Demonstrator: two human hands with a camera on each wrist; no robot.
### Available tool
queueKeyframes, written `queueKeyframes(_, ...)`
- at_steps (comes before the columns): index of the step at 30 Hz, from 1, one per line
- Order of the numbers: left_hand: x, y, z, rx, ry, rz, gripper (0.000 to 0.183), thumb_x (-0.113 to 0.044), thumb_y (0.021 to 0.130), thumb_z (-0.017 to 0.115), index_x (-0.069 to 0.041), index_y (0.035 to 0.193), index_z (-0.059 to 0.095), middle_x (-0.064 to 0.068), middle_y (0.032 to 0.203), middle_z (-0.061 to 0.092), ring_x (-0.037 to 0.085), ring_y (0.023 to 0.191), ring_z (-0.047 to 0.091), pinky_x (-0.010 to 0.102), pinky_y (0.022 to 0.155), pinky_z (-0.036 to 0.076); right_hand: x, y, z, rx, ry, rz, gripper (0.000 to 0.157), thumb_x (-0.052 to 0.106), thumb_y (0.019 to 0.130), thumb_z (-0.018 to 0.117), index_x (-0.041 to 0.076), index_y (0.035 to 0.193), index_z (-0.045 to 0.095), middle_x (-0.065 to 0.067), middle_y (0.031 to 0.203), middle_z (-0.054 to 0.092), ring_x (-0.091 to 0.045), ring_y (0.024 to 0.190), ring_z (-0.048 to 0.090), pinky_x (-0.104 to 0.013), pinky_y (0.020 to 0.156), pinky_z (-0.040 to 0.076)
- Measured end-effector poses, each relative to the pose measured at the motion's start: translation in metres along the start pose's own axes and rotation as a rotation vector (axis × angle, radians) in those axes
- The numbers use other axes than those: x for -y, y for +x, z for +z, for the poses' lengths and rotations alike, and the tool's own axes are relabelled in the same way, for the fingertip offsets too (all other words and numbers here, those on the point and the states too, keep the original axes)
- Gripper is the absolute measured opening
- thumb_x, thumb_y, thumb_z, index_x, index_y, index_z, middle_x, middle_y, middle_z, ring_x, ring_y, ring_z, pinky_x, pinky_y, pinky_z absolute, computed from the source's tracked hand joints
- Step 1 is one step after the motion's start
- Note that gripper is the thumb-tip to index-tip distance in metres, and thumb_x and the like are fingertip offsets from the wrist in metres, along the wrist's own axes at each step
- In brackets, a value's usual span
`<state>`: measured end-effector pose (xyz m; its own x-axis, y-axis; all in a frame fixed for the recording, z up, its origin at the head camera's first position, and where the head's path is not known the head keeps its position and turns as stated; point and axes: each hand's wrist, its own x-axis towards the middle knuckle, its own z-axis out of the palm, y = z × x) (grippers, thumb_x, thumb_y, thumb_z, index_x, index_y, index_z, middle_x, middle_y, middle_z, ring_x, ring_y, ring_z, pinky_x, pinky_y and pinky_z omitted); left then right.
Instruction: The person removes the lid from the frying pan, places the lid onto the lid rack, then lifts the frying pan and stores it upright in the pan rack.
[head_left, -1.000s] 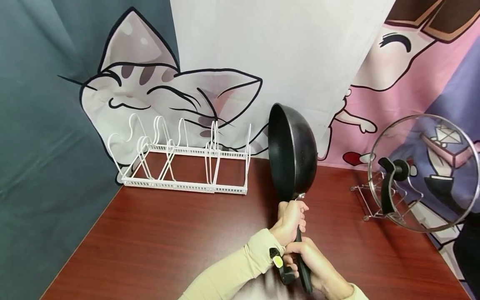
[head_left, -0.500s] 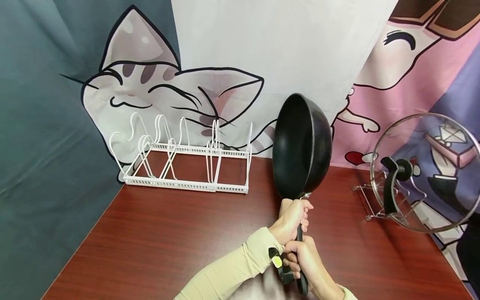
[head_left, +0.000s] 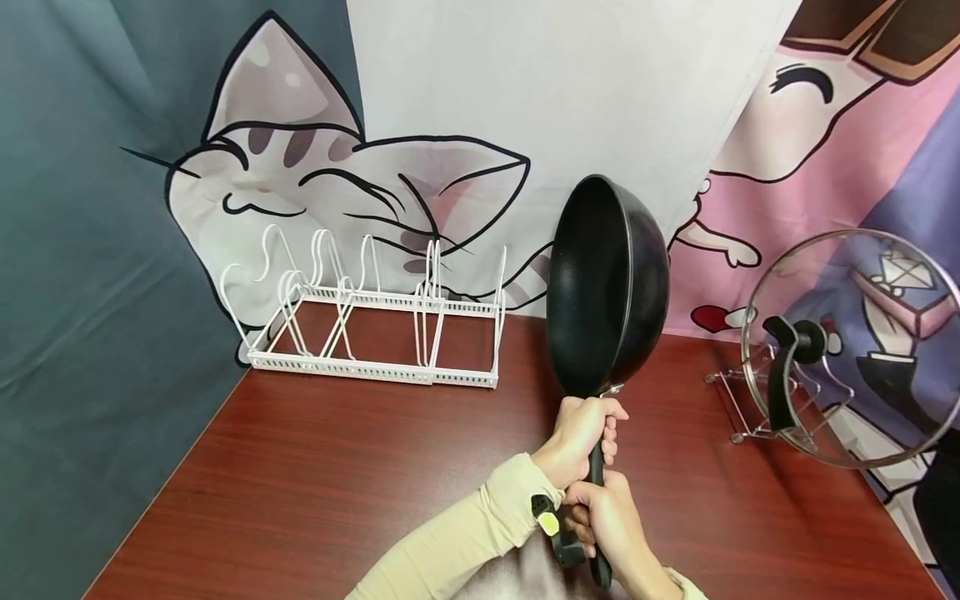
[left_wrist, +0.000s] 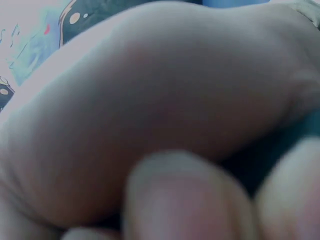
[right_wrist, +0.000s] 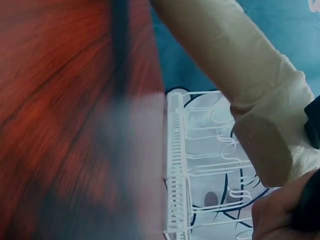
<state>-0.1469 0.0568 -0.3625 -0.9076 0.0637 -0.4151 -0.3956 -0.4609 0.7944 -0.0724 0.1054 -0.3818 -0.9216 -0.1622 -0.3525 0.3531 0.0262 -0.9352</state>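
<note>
A deep black wok (head_left: 607,283) stands tilted on edge in the head view, its bowl facing left and its handle pointing toward me. My left hand (head_left: 579,442) grips the handle right behind the bowl. Lower down, near the handle's end, my right hand (head_left: 611,521) holds the same handle (head_left: 597,467) with fingers curled round it. Blurred skin and fingertips (left_wrist: 187,200) fill most of the left wrist view. The right wrist view catches the left sleeve (right_wrist: 260,100) and part of a hand at the lower right.
To the left on the brown table (head_left: 337,467) stands a white wire rack (head_left: 375,375) with upright dividers. At the right, a glass lid (head_left: 855,458) with a black handle leans in a small metal stand (head_left: 738,400). A cartoon-print cloth (head_left: 570,83) hangs behind.
The wok's bowl has swung to the right and risen slightly, showing more of its inside. Both hands keep their grip on the handle, whose end has shifted a little left.
</note>
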Motion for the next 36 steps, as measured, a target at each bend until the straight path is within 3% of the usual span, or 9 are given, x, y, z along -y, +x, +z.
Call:
queueKeyframes(10,-0.006,-0.004,-0.001,0.049,0.037,-0.002,0.023,-0.012,0.058,0.057,-0.008,0.045,0.039,0.001,0.042,0.032,0.011,0.029,0.027,0.021,0.028,0.024,0.001,0.001,0.000,-0.030,-0.031,-0.011,0.029,0.000,0.063,0.050,0.007,0.044,0.029,0.003,0.033,0.022,-0.010,0.025,0.021,-0.025,0.024,0.021)
queueKeyframes(18,-0.012,-0.005,0.001,0.014,0.030,0.004,0.023,-0.011,0.057,0.057,-0.008,0.044,0.038,0.000,0.041,0.031,0.010,0.029,0.025,0.021,0.027,0.021,0.007,0.000,0.003,-0.003,-0.039,-0.037,0.028,0.000,0.062,0.050,0.006,0.044,0.028,0.002,0.034,0.022,-0.011,0.026,0.021,-0.025,0.024,0.021)
queueKeyframes(26,-0.025,-0.011,0.003,0.002,0.061,0.042,0.025,-0.012,0.060,0.056,-0.007,0.045,0.038,0.002,0.039,0.029,0.012,0.028,0.024,0.022,0.027,0.021,0.027,-0.009,0.012,0.019,-0.060,-0.124,0.025,-0.004,0.061,0.046,-0.001,0.044,0.029,-0.002,0.033,0.025,-0.015,0.025,0.022,-0.029,0.023,0.023)
queueKeyframes(36,-0.042,-0.017,0.004,0.041,0.073,0.087,0.025,-0.012,0.063,0.056,-0.006,0.045,0.038,0.003,0.041,0.031,0.012,0.029,0.025,0.022,0.028,0.023,0.025,0.001,0.012,0.054,-0.050,-0.205,0.025,-0.005,0.062,0.047,-0.004,0.045,0.028,-0.005,0.032,0.026,-0.017,0.024,0.025,-0.035,0.023,0.025)
